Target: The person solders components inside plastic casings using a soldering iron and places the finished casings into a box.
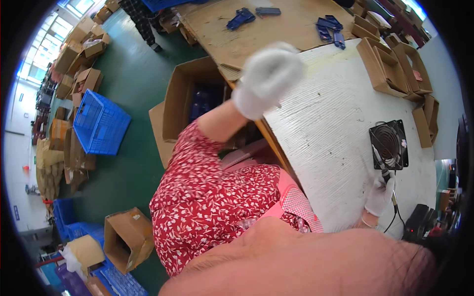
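Note:
My left hand (270, 74), in a white glove, is raised over the table's left edge beside an open cardboard box (175, 101). It is smeared by motion, so I cannot make out its fingers or anything in them. At the right, my right hand (380, 194), gloved in white too, is closed round the dark handle of a corded soldering iron (378, 157). The iron's slim metal end points away from me, over a square black fan (388, 139) with a round wire guard. The fan lies flat on the white tabletop (321, 148).
Blue plastic parts (241, 18) lie on the brown board (217, 29) at the far end, with more blue parts (331, 29) right of them. Open cardboard trays (382, 66) line the right side. A blue crate (101, 123) stands on the green floor. Someone's legs (139, 22) show beyond.

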Motion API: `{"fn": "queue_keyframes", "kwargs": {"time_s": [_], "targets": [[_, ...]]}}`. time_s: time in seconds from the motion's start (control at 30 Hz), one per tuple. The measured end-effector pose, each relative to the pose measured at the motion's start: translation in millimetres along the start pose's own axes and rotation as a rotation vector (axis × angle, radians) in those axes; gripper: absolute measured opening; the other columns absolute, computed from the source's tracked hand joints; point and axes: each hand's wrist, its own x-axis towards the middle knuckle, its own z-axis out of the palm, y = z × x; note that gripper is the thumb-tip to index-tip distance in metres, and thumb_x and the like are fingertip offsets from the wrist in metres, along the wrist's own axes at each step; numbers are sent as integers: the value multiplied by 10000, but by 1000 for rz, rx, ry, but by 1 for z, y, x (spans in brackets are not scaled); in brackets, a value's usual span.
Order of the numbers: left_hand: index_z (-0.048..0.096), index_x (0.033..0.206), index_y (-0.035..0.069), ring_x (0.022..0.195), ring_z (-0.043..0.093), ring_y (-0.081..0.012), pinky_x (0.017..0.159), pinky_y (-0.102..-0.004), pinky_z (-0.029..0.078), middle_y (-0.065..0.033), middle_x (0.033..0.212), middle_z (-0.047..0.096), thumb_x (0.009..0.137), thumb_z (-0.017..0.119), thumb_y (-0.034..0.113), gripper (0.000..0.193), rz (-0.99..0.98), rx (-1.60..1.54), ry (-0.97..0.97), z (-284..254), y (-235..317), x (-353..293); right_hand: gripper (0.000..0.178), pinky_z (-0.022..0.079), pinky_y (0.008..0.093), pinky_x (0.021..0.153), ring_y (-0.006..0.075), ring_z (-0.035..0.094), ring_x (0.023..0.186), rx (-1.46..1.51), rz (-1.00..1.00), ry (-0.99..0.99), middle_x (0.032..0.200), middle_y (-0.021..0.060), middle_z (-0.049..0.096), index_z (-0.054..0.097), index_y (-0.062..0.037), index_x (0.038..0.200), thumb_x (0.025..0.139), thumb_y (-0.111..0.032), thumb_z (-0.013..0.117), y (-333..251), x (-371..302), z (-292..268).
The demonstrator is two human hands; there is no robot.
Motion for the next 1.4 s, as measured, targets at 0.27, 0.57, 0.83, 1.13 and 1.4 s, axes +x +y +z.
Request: {"fn": "queue_keyframes", "kwargs": {"time_s": [0.27,0.57,0.83,1.13,1.4], "targets": [[568,643,0,621,552,-59,553,-212,431,-24,633,602,917,537,203,342,-283,-1344,-602,77,90,16,338,367,210,622,90,437,740,118,101,196,927,46,545,503,1,1136,945,-278,489,0,4,9],[434,552,-5,468,288,-155,461,-319,320,-94,483,344,935,485,253,465,-382,-1330,-680,105,110,29,399,390,295,680,157,492,787,-80,-24,-57,921,72,566,540,-10,1082,936,-374,471,2,2,-8],[466,587,3,497,356,-251,482,-340,348,-145,540,400,907,493,243,401,-6,-1015,-612,127,98,37,379,418,361,741,194,503,794,-93,85,52,857,73,560,516,-49,1054,921,-404,505,4,-5,-24],[519,619,26,551,471,-318,514,-361,386,-148,599,491,863,510,216,310,140,-920,-493,118,118,39,338,400,302,719,147,474,781,-8,60,160,883,63,548,514,-33,1070,923,-337,516,-29,-47,21],[522,614,25,545,482,-290,514,-338,392,-129,597,503,880,506,213,327,103,-960,-505,117,115,37,300,382,242,698,100,446,768,61,66,201,910,53,536,513,-17,1086,925,-270,526,-38,-52,35]]}}
